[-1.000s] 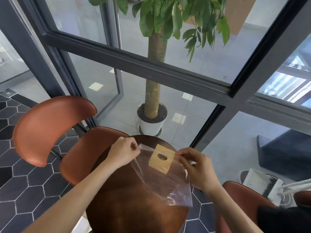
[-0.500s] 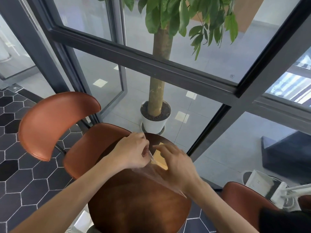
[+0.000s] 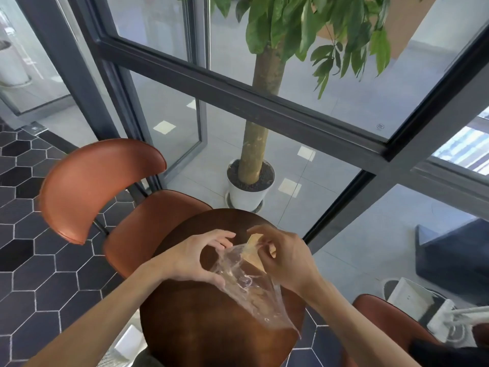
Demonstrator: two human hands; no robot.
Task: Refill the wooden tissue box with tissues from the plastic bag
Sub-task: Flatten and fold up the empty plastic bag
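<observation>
A clear plastic bag (image 3: pixel 251 290) hangs crumpled over the round dark wooden table (image 3: pixel 206 329), and I cannot make out any tissues in it. My left hand (image 3: pixel 193 259) pinches the bag's left edge between thumb and fingertips. My right hand (image 3: pixel 287 256) grips the bag's upper edge on the other side. The wooden tissue box (image 3: pixel 254 241) stands on the table behind the bag. Only a light tan corner of it shows between my hands.
An orange chair (image 3: pixel 100 186) stands left of the table, and another orange seat (image 3: pixel 391 321) sits at the lower right. A potted tree (image 3: pixel 250 192) is behind the glass wall. A white bag (image 3: pixel 412 298) lies at the right.
The bag was held spread flat in front of the box. My hands came together at its top edge, and it now hangs bunched up between them. The box is mostly hidden.
</observation>
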